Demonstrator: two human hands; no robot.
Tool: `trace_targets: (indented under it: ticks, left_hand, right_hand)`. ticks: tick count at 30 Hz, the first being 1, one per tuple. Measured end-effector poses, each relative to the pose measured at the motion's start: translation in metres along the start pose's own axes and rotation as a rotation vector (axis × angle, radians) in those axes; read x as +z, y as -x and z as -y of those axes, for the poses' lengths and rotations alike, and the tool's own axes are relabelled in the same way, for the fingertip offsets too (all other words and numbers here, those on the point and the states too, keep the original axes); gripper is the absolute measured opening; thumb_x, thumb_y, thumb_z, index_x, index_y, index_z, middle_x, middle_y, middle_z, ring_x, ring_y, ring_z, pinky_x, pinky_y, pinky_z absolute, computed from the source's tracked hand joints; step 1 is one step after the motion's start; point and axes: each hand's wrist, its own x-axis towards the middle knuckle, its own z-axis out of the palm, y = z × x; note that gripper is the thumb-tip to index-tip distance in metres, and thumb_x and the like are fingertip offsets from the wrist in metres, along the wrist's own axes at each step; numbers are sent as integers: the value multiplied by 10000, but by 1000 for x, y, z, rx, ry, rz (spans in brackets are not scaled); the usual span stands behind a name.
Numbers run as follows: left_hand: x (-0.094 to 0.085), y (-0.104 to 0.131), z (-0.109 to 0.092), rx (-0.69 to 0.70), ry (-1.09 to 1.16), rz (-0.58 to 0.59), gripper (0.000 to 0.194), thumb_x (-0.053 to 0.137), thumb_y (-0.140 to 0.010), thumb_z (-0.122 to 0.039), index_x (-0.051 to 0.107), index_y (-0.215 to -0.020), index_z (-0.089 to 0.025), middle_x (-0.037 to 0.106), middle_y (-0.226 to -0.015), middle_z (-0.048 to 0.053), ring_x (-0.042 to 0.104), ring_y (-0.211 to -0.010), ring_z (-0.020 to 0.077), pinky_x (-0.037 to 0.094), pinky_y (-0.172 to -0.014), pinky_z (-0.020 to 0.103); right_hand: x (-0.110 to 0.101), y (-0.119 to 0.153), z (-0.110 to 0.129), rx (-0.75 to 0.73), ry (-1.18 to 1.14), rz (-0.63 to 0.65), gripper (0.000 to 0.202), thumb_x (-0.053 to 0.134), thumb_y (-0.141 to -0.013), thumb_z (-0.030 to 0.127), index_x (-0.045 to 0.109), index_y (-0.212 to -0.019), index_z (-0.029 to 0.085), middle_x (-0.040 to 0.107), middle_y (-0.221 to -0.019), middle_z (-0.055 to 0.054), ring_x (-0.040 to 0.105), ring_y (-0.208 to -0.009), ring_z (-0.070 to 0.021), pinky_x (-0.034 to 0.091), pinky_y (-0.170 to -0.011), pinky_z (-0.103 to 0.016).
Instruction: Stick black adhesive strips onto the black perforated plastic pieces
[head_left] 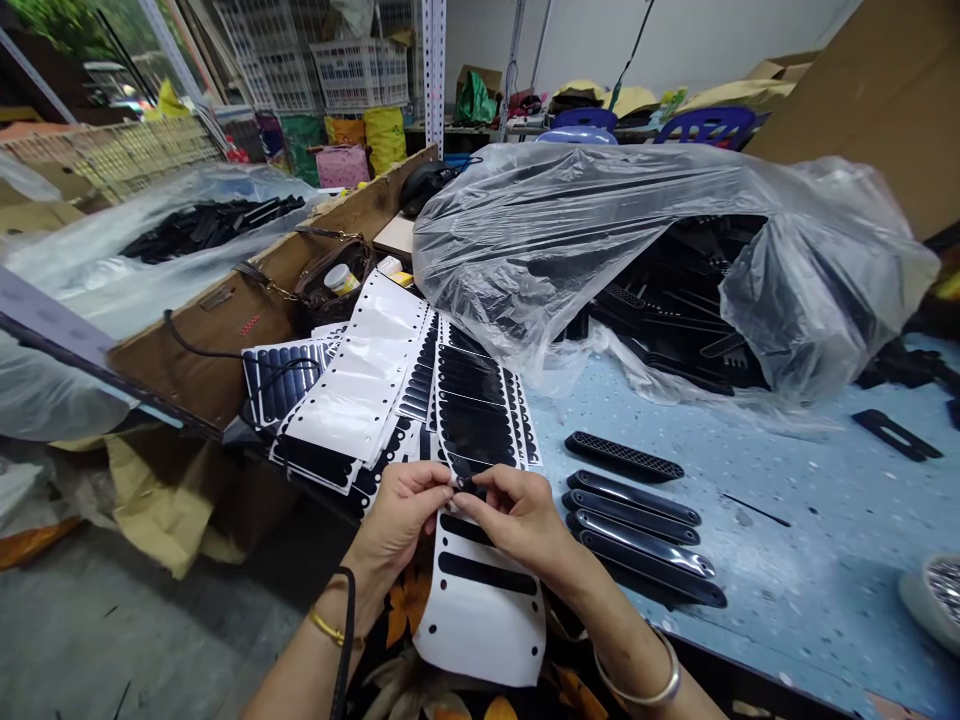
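- While the left hand (405,510) and right hand (525,515) are pinched nearly together, thumbs against index fingers, they've got the upper part of a sticker sheet (480,640) between them; can't tell if either has a sticker lifted.
- That sheet hangs over the person's lap, just off the near edge of the blue surface (795,590).
- For this kind of fiddly fingertip work, I'd keep one pinch steady on the backing and let the other work a sticker's edge, low and slow so it doesn't crease. Touching the glue as little as possible helps too, imo.
- Counts: two hands, one sheet in them, two long black stickers (487,573) showing on it, the upper partly behind the right hand.
- Beside them lie five black plastic handles: four smooth handles (645,542) side by side, plus one lattice-patterned handle (624,457).
- One thin black strip (756,510), one bowl (934,600) at the edge.
- Spare sticker sheets (364,370) overlap too much to count; same for the black parts (675,300) under the plastic.
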Motion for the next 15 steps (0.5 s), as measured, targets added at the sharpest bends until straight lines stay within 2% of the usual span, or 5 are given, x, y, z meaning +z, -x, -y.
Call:
trace_targets:
  ticks: [5, 7, 9, 12, 15]
  left_hand:
    - [0, -2, 4, 16, -47, 21, 158, 715, -634, -297, 679, -629, -143, 544, -521, -27, 388, -395, 57, 274, -372, 190]
    - [-3, -5, 8, 14, -80, -19, 151, 693, -640, -295, 683, -660, -146, 560, -524, -23, 437, -416, 76, 331, -403, 198]
    - [-10, -9, 13, 47, -161, -113, 140, 676, -640, -290, 672, -655, -150, 579, -535, -14, 503, -471, 105, 395, -464, 216]
    - [-23, -16, 20, 142, -344, -286, 196, 638, -675, -304, 699, -787, -155, 619, -574, -1, 578, -544, 156, 457, -535, 258]
    - [-34, -22, 23, 286, -619, -384, 301, 568, -750, -290, 710, -988, -170, 663, -623, 13, 626, -598, 193, 501, -623, 301]
  right_hand:
    - [1, -8, 4, 43, 5, -17, 344, 593, -846, 430, 629, -606, 185, 539, -468, 18, 460, -429, -97, 370, -425, -220]
    - [1, -9, 3, 80, -63, -25, 359, 523, -886, 416, 642, -635, 188, 593, -509, -9, 532, -451, -120, 436, -441, -232]
    - [-5, -6, 1, 144, -163, -64, 358, 521, -888, 442, 665, -680, 188, 635, -537, -28, 593, -453, -143, 498, -438, -249]
    - [-37, 7, 1, 167, -220, -220, 312, 621, -853, 475, 717, -777, 189, 675, -566, -33, 636, -451, -163, 560, -444, -271]
    - [-86, 25, 3, 140, -166, -464, 233, 710, -828, 437, 748, -856, 209, 689, -591, -19, 649, -467, -161, 581, -454, -274]
